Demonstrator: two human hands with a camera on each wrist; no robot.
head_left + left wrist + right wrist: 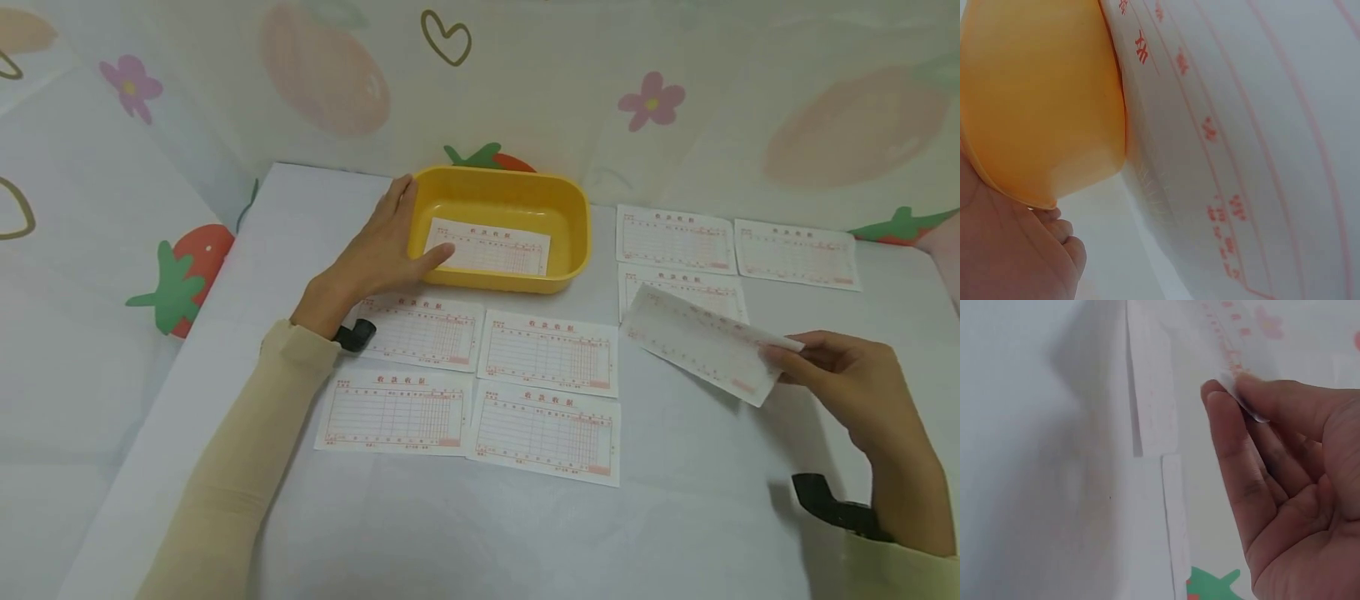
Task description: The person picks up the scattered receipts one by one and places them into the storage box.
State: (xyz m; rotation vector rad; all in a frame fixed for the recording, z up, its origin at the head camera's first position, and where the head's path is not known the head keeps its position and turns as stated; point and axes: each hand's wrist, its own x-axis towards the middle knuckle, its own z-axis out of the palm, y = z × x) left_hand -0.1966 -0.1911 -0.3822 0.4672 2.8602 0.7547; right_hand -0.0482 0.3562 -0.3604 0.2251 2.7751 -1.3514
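Note:
My left hand (382,246) holds the left end of a yellow plastic basin (510,284), its thumb over the front rim and its fingers along the outer side. In the left wrist view, the fingertips curl past the basin's edge. Inside the basin lies a printed receipt slip (491,247). My right hand (866,387) pinches the right end of another receipt slip (697,346) between thumb and fingers. That slip is lifted and tilted, partly covering a receipt (682,289) lying on the table. The right wrist view shows the thumb pressed against the paper (1225,337).
Two receipts (675,239) lie side by side right of the basin. In front of it, several more receipts (551,350) form two rows on the white table (420,533). A patterned cloth (540,83) hangs behind the table's back edge.

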